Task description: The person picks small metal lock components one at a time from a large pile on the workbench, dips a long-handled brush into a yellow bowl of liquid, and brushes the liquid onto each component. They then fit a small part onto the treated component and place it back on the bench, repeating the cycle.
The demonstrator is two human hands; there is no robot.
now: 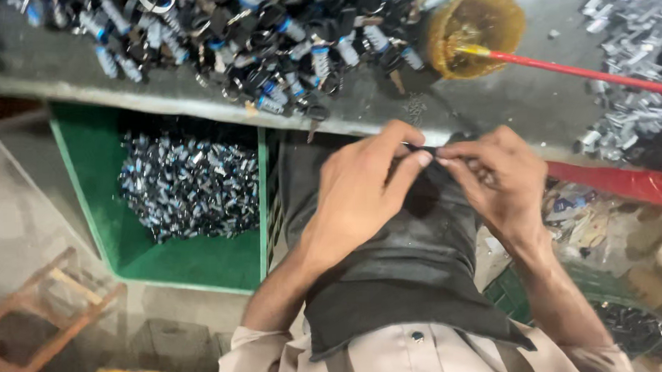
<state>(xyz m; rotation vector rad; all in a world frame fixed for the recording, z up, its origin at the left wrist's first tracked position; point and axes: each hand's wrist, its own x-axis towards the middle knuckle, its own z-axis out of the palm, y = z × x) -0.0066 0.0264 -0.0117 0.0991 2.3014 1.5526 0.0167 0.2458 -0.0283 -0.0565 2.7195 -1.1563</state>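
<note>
Over the lap, just below the desk (pixel 489 103) edge, the left hand (pixel 360 192) and right hand (pixel 496 180) meet fingertip to fingertip, pinched together on a small dark part (pixel 427 152), held close for fine fitting, green crate (pixel 158 269) of pieces alongside.

You get soft, even light from above, bright enough on your left hand (pixel 361 196) and right hand (pixel 496 176), which show only slight motion blur at the fingertips. Above your hands, the heap of small metal parts (pixel 267 41) on the counter (pixel 504 103) smears into streaks with bluish glints. Left of your left hand, the green crate (pixel 194 260) holds speckled highlights. Below your hands, the floor falls dim and soft, and the edges look stretched.
</note>
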